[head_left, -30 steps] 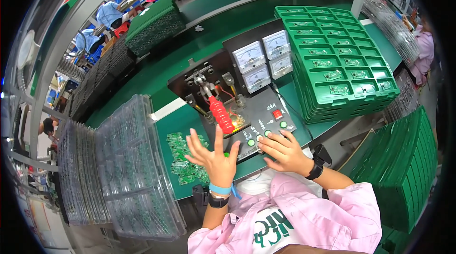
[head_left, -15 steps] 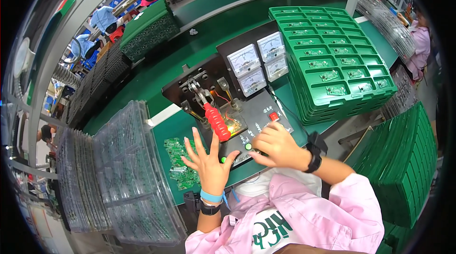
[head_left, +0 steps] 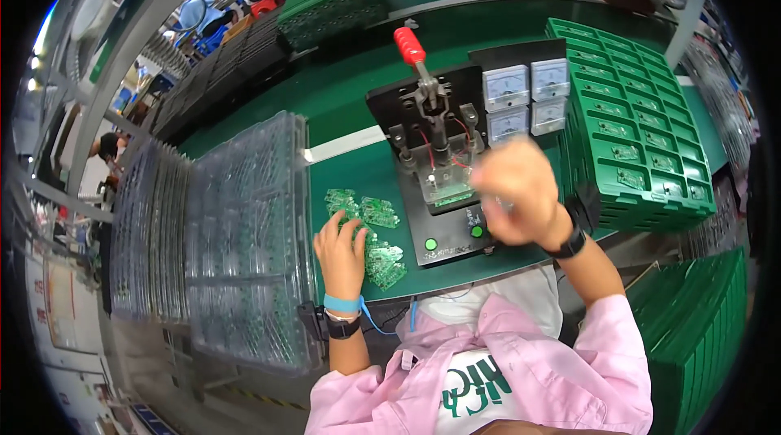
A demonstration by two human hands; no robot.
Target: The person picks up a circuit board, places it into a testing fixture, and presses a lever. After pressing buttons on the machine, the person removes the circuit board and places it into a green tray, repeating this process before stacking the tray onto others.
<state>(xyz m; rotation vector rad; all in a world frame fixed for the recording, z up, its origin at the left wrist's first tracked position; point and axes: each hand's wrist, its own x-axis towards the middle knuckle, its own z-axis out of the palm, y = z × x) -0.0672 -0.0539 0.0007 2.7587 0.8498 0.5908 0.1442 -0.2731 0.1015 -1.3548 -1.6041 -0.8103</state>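
Now, red handle (head_left: 409,45): swung up, fixture (head_left: 447,184) seemingly unclamped
Left hand (head_left: 339,256): at boards (head_left: 384,263) left of fixture, fingers parted, hold unclear
Right hand (head_left: 525,191): fixture's right side, blurred, grip unclear

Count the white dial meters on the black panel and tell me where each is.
4: upper-left meter, upper-right meter, lower-left meter and lower-right meter, left of the green tray stack. The right hand is just below; all four dials show.
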